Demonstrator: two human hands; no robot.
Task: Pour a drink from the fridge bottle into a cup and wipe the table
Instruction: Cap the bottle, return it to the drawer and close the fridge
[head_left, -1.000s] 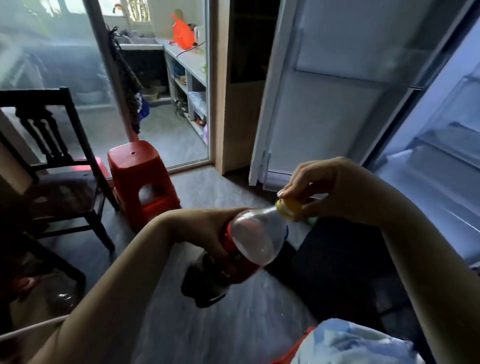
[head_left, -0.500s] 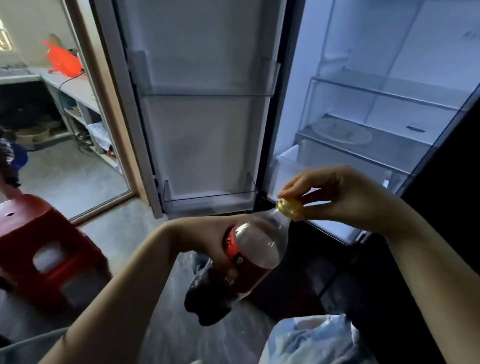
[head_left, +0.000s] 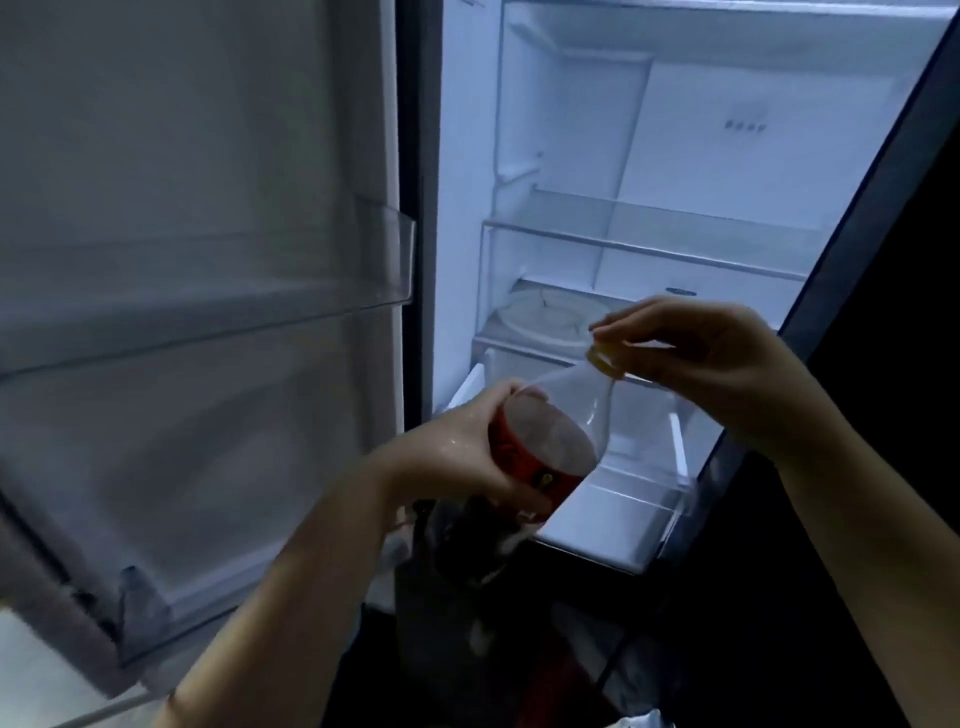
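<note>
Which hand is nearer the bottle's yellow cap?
Right. The right hand pinches the yellow cap; the left hand grips the bottle lower down, at the red label, clear of the cap.

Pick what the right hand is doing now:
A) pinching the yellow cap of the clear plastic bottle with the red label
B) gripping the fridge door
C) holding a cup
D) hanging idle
A: the right hand pinches the yellow cap on the clear plastic bottle with the red label, while the left hand grips the bottle's body.
</note>
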